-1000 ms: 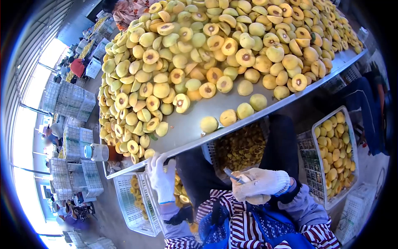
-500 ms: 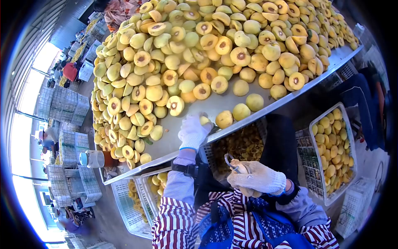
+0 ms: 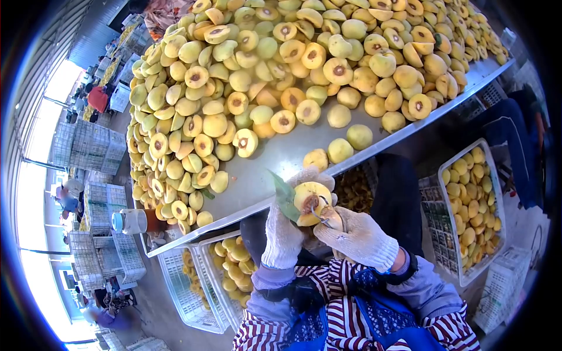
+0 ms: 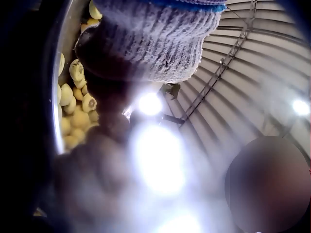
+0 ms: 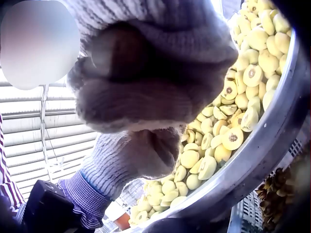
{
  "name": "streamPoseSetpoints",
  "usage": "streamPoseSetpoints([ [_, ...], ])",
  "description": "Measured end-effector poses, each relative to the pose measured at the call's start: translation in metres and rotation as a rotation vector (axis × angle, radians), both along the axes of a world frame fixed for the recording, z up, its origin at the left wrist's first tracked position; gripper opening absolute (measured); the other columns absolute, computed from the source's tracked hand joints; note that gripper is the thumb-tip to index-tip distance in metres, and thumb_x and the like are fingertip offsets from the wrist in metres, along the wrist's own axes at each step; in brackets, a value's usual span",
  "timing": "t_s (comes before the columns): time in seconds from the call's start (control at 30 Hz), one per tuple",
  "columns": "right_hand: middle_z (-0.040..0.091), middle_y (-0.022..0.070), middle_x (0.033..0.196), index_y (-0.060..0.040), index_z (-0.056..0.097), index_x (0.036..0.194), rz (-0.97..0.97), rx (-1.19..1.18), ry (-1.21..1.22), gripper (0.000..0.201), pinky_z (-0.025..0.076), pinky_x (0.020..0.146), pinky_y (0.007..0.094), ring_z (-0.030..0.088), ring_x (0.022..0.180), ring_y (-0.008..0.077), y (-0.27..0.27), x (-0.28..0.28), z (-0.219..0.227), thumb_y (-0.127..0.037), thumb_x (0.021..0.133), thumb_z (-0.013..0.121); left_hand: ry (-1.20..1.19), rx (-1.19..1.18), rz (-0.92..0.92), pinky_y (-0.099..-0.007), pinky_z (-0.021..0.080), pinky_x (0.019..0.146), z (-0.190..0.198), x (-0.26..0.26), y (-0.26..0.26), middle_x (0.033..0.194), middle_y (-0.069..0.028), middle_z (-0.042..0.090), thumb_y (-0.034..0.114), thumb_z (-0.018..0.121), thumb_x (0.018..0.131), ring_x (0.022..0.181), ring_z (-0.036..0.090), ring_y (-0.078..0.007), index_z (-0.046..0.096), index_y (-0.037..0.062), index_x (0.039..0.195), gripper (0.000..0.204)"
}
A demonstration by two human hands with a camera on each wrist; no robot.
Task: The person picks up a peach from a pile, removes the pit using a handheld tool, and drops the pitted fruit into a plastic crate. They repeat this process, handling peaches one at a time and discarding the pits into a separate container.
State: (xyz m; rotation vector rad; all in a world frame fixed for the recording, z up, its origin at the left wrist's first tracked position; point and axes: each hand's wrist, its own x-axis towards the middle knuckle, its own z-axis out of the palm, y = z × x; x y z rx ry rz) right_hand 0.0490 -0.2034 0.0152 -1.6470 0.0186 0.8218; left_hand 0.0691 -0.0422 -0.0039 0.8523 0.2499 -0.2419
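Knitted cloth gloves (image 3: 357, 237) are worn; the table (image 3: 275, 158) is smooth dull metal, the crates (image 3: 187, 292) white plastic lattice.

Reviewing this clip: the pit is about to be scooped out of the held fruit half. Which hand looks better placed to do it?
Probably the right hand: it grips the pitting tool, whose tip sits at the pit of the fruit half. The left hand is wrapped round that fruit, steadying it.

Fruit-processing shed. Long steel table (image 3: 275, 158) beyond fingers, heaped with halved yellow fruit (image 3: 281, 70). White plastic crates (image 3: 187, 292) below and beside hands; more stacked at left. Corrugated metal roof (image 4: 252, 63). Other workers (image 3: 99, 96) far left.
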Motion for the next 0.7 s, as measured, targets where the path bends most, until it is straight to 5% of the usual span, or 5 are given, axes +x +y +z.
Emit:
streamPoseSetpoints([
  [0.17, 0.069, 0.0168, 0.083, -0.0077, 0.061, 0.108, -0.014, -0.081, -0.22, 0.041, 0.053, 0.071, 0.0416, 0.068, 0.08, 0.0371, 0.0, -0.01, -0.003, -0.045, 0.09, 0.063, -0.025, 0.149, 0.056, -0.038, 0.057, 0.084, 0.009, -0.013, -0.015, 0.116, -0.0246, 0.064, 0.054, 0.034, 0.102, 0.094, 0.068, -0.0306, 0.05, -0.0059, 0.133, 0.069],
  [0.27, 0.069, 0.0163, 0.084, -0.0058, 0.06, 0.109, 0.066, -0.13, -0.173, 0.04, 0.053, 0.073, 0.0414, 0.068, 0.08, 0.0364, -0.001, -0.012, 0.005, -0.042, 0.091, 0.063, -0.02, 0.225, 0.097, -0.0359, 0.057, 0.083, 0.024, -0.02, -0.023, 0.11, -0.0222, 0.067, 0.053, 0.035, 0.103, 0.092, 0.068, -0.0277, 0.053, -0.0066, 0.129, 0.067],
  [0.37, 0.067, 0.012, 0.073, -0.0056, 0.061, 0.105, 0.018, 0.139, -0.076, 0.037, 0.052, 0.06, 0.0358, 0.067, 0.064, 0.0269, -0.001, -0.016, -0.008, -0.041, 0.093, 0.063, -0.05, 0.316, 0.13, -0.0319, 0.056, 0.079, 0.033, -0.02, -0.03, 0.104, -0.0175, 0.068, 0.047, 0.039, 0.104, 0.087, 0.067, -0.0223, 0.056, -0.008, 0.125, 0.061],
  [0.57, 0.053, -0.0022, 0.056, -0.0086, 0.061, 0.09, 0.178, 0.356, 0.434, 0.031, 0.032, 0.037, 0.0204, 0.046, 0.041, 0.0046, -0.019, -0.003, 0.013, -0.039, 0.094, 0.063, -0.323, 0.669, 0.011, -0.0246, 0.051, 0.074, 0.045, -0.018, -0.025, 0.095, -0.0096, 0.069, 0.035, 0.051, 0.103, 0.082, 0.063, -0.0121, 0.063, -0.0047, 0.119, 0.045],
  [0.7, 0.049, -0.0034, 0.055, -0.0063, 0.059, 0.083, 0.273, 0.577, 0.453, 0.036, 0.027, 0.032, 0.0211, 0.042, 0.038, 0.0053, -0.027, -0.008, 0.001, -0.04, 0.095, 0.062, -0.516, 0.852, -0.17, -0.0237, 0.05, 0.071, 0.049, -0.013, -0.014, 0.089, -0.0083, 0.069, 0.035, 0.052, 0.103, 0.076, 0.065, -0.0121, 0.062, -0.0044, 0.119, 0.044],
])
